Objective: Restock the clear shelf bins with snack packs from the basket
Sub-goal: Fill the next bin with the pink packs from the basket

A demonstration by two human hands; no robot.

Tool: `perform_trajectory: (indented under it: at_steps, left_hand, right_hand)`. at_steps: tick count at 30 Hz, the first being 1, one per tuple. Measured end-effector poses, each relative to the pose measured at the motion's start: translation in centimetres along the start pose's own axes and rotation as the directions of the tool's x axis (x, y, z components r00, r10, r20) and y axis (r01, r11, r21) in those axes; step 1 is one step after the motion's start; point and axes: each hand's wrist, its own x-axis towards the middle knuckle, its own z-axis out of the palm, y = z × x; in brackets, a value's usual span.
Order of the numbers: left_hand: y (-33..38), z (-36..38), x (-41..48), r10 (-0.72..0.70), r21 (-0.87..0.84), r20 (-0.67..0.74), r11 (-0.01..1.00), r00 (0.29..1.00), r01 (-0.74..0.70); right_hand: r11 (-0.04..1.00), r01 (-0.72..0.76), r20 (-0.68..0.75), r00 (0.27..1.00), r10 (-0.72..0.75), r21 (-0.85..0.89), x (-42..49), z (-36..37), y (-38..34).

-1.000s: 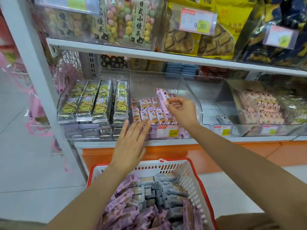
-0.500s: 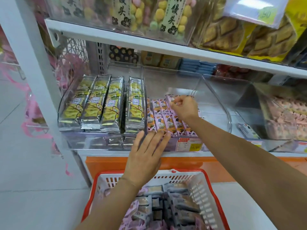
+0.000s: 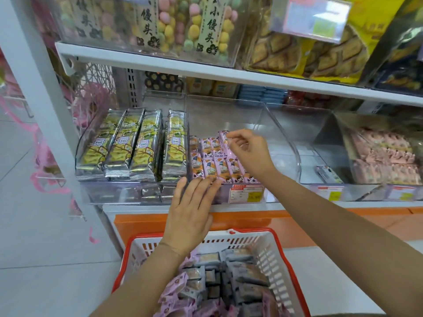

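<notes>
Mid-restock. My left hand [image 3: 192,213], fingers straight, presses flat against the front row of pink snack packs [image 3: 215,167] in the clear bin [image 3: 285,143]. My right hand [image 3: 249,154] pinches an upright pack [image 3: 223,138] behind the rows. The bin's right side and back are bare. The basket [image 3: 282,250] below holds many packs, so I judge the task well under half done.

Above right hand [image 3: 249,154]: white shelf board [image 3: 206,72], carrying clear bags of pastel balls [image 3: 174,26] with black characters on paper strips. Up and right of that hand: yellow bags [image 3: 320,56] of what look like biscuits, clear tag holder [image 3: 313,19] in front, print unreadable. Far left of left hand [image 3: 190,216]: white upright [image 3: 45,110], pink ribbon [image 3: 45,186]. Below left hand: orange panel [image 3: 142,225], grey floor tiles [image 3: 45,271] to its left
</notes>
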Motion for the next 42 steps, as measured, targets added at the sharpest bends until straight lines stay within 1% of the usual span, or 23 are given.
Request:
perform_trajectory:
  at_steps: [2, 4, 6, 8, 9, 11, 13, 15, 17, 19, 22, 24, 27, 28, 29, 32, 34, 37, 42]
  left_hand:
    - [0.1, -0.5, -0.3, -0.018, -0.016, -0.003, 1.000, 1.000, 0.018]
    - [0.2, -0.9, -1.0, -0.062, -0.010, -0.025, 0.998, 0.998, 0.062]
    - [0.4, -1.0, -2.1, -0.087, 0.000, -0.054, 0.996, 0.995, 0.087]
    - [0.3, -0.8, -3.3, -0.054, 0.023, -0.048, 0.998, 0.997, 0.055]
    - [0.1, -0.6, -4.0, -0.022, 0.053, -0.009, 0.998, 1.000, 0.023]
    - [-0.5, -0.1, -5.2, 0.006, 0.106, 0.133, 0.994, 0.991, -0.020]
    - [-1.2, 0.5, -6.4, -0.046, 0.123, 0.281, 0.992, 0.959, 0.011]
    - [-2.0, 1.0, -7.4, -0.116, 0.132, 0.395, 0.989, 0.911, 0.069]
    - [-2.9, 1.6, -8.4, -0.164, 0.150, 0.474, 0.983, 0.865, 0.104]
    - [-3.7, 2.2, -9.3, -0.191, 0.153, 0.516, 0.980, 0.835, 0.130]
    - [-4.3, 3.2, -10.2, -0.202, 0.152, 0.547, 0.978, 0.813, 0.141]
    - [-4.4, 3.7, -10.6, -0.197, 0.133, 0.528, 0.980, 0.826, 0.149]
    - [-4.9, 4.6, -11.1, -0.180, 0.092, 0.500, 0.984, 0.847, 0.155]
    - [-4.9, 4.7, -11.1, -0.172, 0.081, 0.494, 0.985, 0.852, 0.152]
    - [-5.0, 4.9, -11.2, -0.165, 0.075, 0.483, 0.986, 0.860, 0.146]
    - [-5.2, 5.8, -11.5, -0.155, 0.073, 0.442, 0.988, 0.884, 0.136]
    - [-5.3, 6.2, -11.8, -0.155, 0.075, 0.424, 0.988, 0.892, 0.137]
    - [-5.2, 6.6, -12.1, -0.164, 0.067, 0.404, 0.986, 0.900, 0.150]
    - [-5.1, 6.6, -12.0, -0.175, 0.056, 0.382, 0.985, 0.907, 0.166]
  right_hand:
    - [0.993, 0.074, 0.029, 0.997, -0.077, 0.097, -2.3, -0.8, -1.4]
    - [0.977, 0.072, 0.056, 0.995, -0.085, 0.199, -4.8, -1.2, -2.4]
    - [0.965, 0.075, 0.071, 0.993, -0.096, 0.253, -7.2, -1.1, -2.9]
    - [0.952, 0.077, 0.089, 0.990, -0.108, 0.297, -9.5, -0.5, -3.0]
    - [0.944, 0.066, 0.101, 0.989, -0.104, 0.323, -10.6, 0.0, -2.9]
    - [0.934, 0.032, 0.125, 0.989, -0.081, 0.356, -12.6, 1.1, -2.4]
    - [0.929, -0.048, 0.190, 0.982, -0.024, 0.367, -14.3, 2.5, -1.5]
    - [0.938, -0.147, 0.309, 0.950, 0.045, 0.315, -16.0, 4.2, 0.1]
    - [0.957, -0.199, 0.410, 0.907, 0.099, 0.210, -17.7, 6.0, 2.1]
    - [0.960, -0.255, 0.481, 0.860, 0.171, 0.115, -19.3, 7.8, 3.8]
    - [0.924, -0.380, 0.567, 0.751, 0.339, -0.048, -20.5, 10.2, 6.0]
    - [0.871, -0.478, 0.604, 0.664, 0.441, -0.111, -20.8, 11.5, 7.0]
    - [0.714, -0.681, 0.643, 0.477, 0.599, -0.161, -20.2, 13.2, 7.4]
    - [0.665, -0.731, 0.647, 0.434, 0.626, -0.154, -20.0, 13.5, 7.3]
    - [0.638, -0.759, 0.651, 0.418, 0.634, -0.133, -19.9, 13.9, 7.3]
    - [0.620, -0.778, 0.617, 0.441, 0.652, -0.099, -19.7, 15.6, 7.5]
    - [0.636, -0.759, 0.558, 0.470, 0.684, -0.140, -19.9, 16.8, 8.0]
    - [0.644, -0.750, 0.498, 0.505, 0.705, -0.150, -20.3, 17.9, 8.9]
    - [0.694, -0.714, 0.422, 0.604, 0.676, -0.090, -21.0, 17.5, 9.0]
